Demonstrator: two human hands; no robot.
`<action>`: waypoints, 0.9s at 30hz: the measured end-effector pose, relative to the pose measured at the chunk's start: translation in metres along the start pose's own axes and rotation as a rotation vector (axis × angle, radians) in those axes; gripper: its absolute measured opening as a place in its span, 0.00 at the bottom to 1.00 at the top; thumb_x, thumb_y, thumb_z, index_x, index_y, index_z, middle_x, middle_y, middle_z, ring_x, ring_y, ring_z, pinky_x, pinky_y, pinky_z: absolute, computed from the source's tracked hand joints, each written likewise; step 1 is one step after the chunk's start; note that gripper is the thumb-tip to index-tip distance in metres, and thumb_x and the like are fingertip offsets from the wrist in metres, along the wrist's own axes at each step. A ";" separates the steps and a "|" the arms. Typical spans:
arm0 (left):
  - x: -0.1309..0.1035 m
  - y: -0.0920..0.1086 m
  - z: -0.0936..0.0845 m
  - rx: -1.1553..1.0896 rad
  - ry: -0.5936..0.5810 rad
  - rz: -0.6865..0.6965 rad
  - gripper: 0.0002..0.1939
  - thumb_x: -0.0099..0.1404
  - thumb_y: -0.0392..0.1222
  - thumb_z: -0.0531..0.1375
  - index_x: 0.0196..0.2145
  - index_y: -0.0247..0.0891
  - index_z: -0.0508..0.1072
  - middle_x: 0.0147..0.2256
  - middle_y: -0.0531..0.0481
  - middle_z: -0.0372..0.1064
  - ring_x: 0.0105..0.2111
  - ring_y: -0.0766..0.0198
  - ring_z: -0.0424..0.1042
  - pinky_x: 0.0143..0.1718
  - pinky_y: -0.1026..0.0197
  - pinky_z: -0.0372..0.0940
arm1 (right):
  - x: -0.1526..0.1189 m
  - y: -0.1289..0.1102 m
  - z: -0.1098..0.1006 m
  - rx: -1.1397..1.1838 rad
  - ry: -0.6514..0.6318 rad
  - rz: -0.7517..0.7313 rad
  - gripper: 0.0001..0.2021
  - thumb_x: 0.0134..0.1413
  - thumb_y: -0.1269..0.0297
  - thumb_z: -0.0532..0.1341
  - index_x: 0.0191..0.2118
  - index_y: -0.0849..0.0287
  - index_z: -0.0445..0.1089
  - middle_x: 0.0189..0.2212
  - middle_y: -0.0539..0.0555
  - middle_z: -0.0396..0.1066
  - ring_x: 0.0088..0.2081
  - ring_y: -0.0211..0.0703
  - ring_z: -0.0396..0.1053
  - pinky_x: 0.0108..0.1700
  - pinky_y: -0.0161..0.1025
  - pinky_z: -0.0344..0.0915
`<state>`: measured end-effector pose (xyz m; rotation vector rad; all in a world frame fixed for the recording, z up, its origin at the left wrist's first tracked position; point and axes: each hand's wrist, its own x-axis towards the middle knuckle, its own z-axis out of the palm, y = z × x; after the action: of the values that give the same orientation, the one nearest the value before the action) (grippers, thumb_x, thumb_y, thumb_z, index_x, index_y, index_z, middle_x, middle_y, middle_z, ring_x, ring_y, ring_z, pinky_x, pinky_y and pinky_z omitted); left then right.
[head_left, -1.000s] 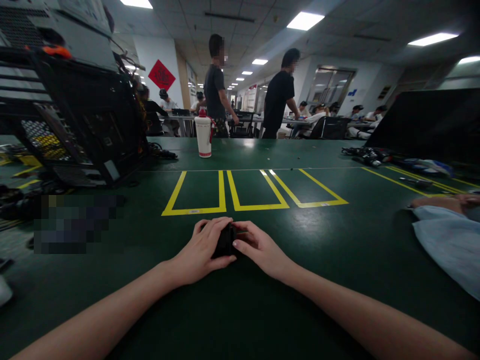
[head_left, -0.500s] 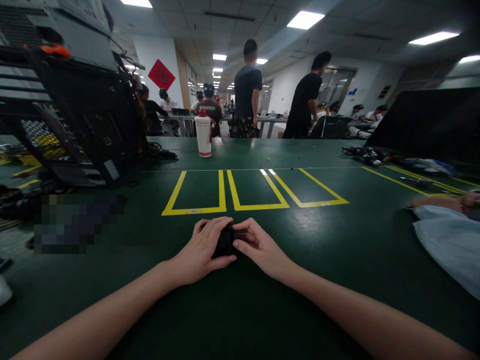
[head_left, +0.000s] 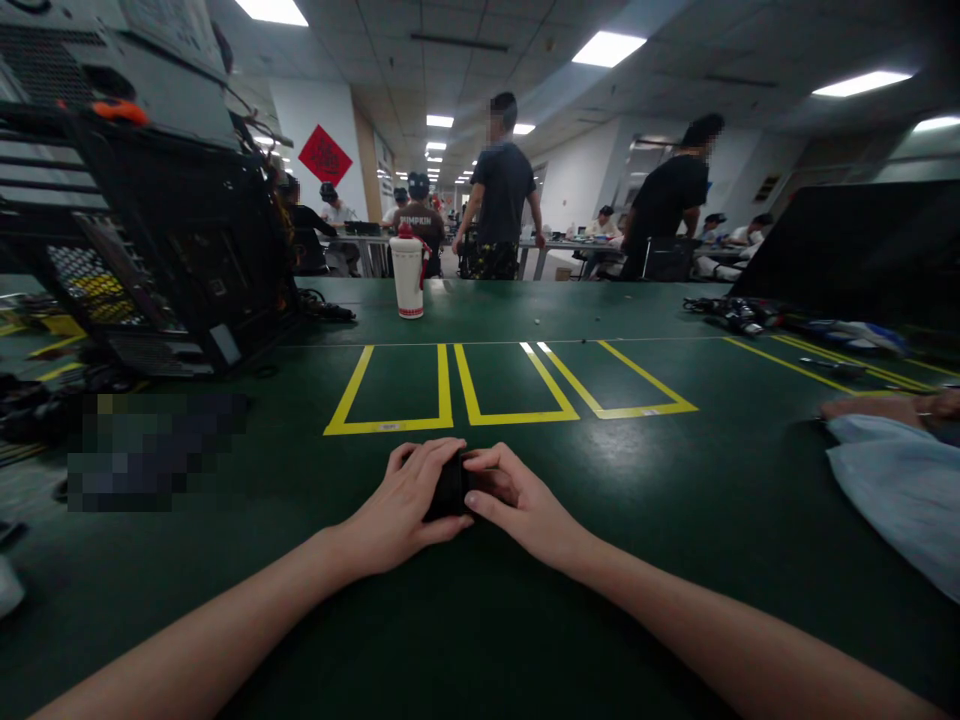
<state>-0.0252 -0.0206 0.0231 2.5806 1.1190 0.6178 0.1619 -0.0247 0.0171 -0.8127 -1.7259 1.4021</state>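
A small black box-like object [head_left: 451, 490] sits low on the green table [head_left: 480, 630], in front of me. My left hand [head_left: 409, 508] is closed around it, fingers over the top and far side, thumb along the near side. Much of the object is hidden under that hand, so its exact kind does not show. From the right, my right hand [head_left: 521, 502] meets the object's right end, thumb and index fingertip against its edge and the other fingers curled. Whether anything small is between those fingertips cannot be made out.
Yellow tape outlines [head_left: 386, 428] mark the table just beyond my hands. Farther back stands a white cup [head_left: 408, 280] with a red lid. An open computer case [head_left: 172, 250] fills the left; cables [head_left: 739, 312] lie at right. Another person's sleeve [head_left: 892, 480] rests at the right edge.
My hands and the black object stay almost in place; the right fingers have shifted slightly on its end. In the background, two standing people have turned or moved to the right.
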 end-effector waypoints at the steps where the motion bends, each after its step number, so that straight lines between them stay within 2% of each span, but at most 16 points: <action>1: 0.000 0.000 0.000 -0.003 -0.002 -0.001 0.31 0.58 0.47 0.56 0.55 0.43 0.44 0.54 0.46 0.51 0.53 0.55 0.52 0.55 0.46 0.42 | 0.000 0.000 0.000 0.003 0.006 0.006 0.11 0.50 0.70 0.56 0.40 0.55 0.58 0.42 0.50 0.60 0.47 0.40 0.62 0.48 0.43 0.63; 8: 0.000 0.000 0.001 -0.028 -0.003 0.004 0.31 0.58 0.46 0.55 0.55 0.43 0.43 0.53 0.46 0.51 0.53 0.54 0.52 0.54 0.45 0.41 | 0.001 -0.005 -0.002 -0.032 0.002 0.056 0.17 0.50 0.70 0.55 0.47 0.54 0.56 0.47 0.52 0.58 0.50 0.42 0.60 0.51 0.45 0.60; 14: 0.000 0.002 -0.003 -0.008 -0.019 -0.013 0.31 0.59 0.45 0.55 0.55 0.43 0.44 0.54 0.46 0.51 0.53 0.55 0.52 0.54 0.47 0.43 | 0.001 -0.001 -0.001 -0.007 -0.019 0.002 0.16 0.47 0.73 0.58 0.43 0.54 0.57 0.45 0.51 0.58 0.51 0.41 0.59 0.53 0.46 0.58; 19: 0.001 0.001 0.000 0.001 0.006 -0.010 0.31 0.58 0.46 0.56 0.54 0.42 0.44 0.53 0.46 0.51 0.53 0.55 0.52 0.54 0.47 0.43 | 0.002 0.001 0.000 0.025 -0.004 0.011 0.12 0.49 0.71 0.57 0.41 0.55 0.58 0.41 0.50 0.61 0.48 0.40 0.62 0.50 0.44 0.61; 25: 0.001 0.005 -0.006 -0.018 -0.028 -0.008 0.30 0.59 0.46 0.55 0.55 0.43 0.44 0.53 0.45 0.51 0.53 0.54 0.53 0.54 0.46 0.43 | 0.003 -0.002 -0.001 -0.011 0.008 0.047 0.18 0.49 0.71 0.57 0.47 0.54 0.56 0.46 0.52 0.59 0.48 0.41 0.61 0.51 0.45 0.60; 27: 0.000 0.006 -0.008 -0.018 -0.038 -0.011 0.31 0.59 0.45 0.55 0.55 0.43 0.44 0.53 0.45 0.52 0.53 0.54 0.53 0.54 0.45 0.44 | 0.002 -0.002 -0.001 -0.007 -0.011 0.045 0.17 0.48 0.71 0.57 0.46 0.54 0.57 0.45 0.52 0.60 0.49 0.41 0.61 0.51 0.46 0.60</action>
<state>-0.0245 -0.0241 0.0324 2.5580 1.1097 0.5709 0.1619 -0.0227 0.0198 -0.8532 -1.7313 1.4336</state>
